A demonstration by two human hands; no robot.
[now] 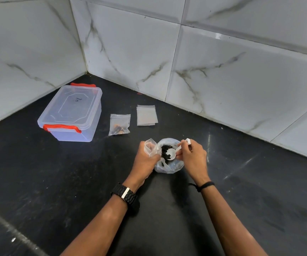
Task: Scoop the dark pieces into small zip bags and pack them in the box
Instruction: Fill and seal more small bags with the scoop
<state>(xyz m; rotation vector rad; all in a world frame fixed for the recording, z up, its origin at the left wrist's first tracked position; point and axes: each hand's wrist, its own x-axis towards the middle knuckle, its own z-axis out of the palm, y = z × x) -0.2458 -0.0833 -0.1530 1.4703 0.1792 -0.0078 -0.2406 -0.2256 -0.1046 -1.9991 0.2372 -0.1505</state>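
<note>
Both hands work close together over a black counter (222,209). Left hand (145,159) grips a small zip bag (149,147), held upright with its open mouth pointing up. Right hand (192,157) pinches the handle of a white scoop (174,152); its long axis runs from the raised handle end beyond the fingers down to the bowl, which points toward the left hand. Well beyond the left hand sits the clear box (71,112), lid on, red latches at both ends. Between the hands lies a clear plastic bag (169,164) of dark pieces (165,151). Beyond both hands lie flat empty zip bags (146,115), beside a filled zip bag (119,124).
</note>
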